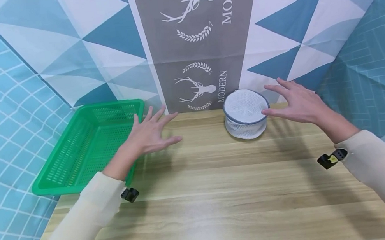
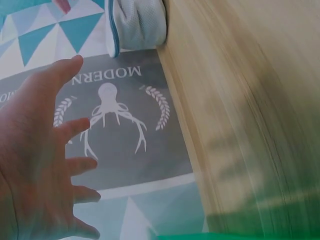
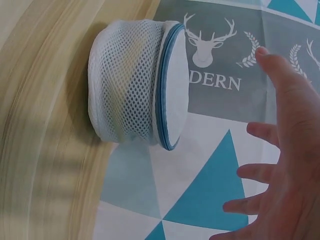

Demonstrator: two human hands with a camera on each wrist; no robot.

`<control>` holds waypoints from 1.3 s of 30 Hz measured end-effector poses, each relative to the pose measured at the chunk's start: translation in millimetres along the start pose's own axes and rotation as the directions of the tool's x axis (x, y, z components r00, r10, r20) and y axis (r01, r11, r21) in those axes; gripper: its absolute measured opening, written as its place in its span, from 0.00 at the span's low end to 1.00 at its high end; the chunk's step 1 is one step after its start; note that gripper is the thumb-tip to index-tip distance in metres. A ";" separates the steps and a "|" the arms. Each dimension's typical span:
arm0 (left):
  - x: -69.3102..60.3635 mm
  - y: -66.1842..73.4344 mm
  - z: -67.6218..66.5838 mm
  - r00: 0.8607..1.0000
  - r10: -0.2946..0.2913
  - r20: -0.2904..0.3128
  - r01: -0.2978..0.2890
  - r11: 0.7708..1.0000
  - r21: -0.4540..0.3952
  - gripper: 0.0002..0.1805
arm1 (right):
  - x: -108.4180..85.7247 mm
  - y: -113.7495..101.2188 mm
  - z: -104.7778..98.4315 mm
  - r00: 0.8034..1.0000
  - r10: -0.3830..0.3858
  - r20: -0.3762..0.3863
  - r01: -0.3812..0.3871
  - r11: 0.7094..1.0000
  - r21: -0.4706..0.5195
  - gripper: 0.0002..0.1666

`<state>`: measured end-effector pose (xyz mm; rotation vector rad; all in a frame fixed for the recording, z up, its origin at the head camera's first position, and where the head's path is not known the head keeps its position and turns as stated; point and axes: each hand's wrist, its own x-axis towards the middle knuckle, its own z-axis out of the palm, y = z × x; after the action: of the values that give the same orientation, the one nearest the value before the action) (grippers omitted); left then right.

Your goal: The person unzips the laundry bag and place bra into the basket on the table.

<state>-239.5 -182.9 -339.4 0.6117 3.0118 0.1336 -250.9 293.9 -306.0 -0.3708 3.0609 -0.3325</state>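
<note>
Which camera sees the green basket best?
The head view: the green basket shows almost whole, partly behind the left hand. The left wrist view catches only a green edge; the right wrist view, nothing.

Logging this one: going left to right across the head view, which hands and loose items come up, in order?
Green basket → left hand → round white mesh container → right hand.
</note>
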 end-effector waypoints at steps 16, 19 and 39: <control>11.9 21.8 6.8 1.000 0.000 0.012 0.001 0.994 -0.107 0.50 | 6.7 1.2 10.5 1.000 -0.023 -0.013 0.024 0.994 0.107 0.58; 17.0 25.5 8.1 1.000 0.002 0.012 0.000 0.991 -0.131 0.50 | 8.7 -0.7 10.0 1.000 -0.021 -0.012 0.022 0.993 0.113 0.58; 43.5 52.0 27.7 0.998 0.031 -0.048 -0.045 0.951 -0.305 0.49 | 11.2 -3.7 24.1 0.995 0.022 -0.096 0.005 0.963 0.271 0.56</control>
<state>-257.1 -116.2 -363.9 0.6402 2.9284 0.6104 -259.3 282.7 -328.9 -0.3362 3.0488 -0.7806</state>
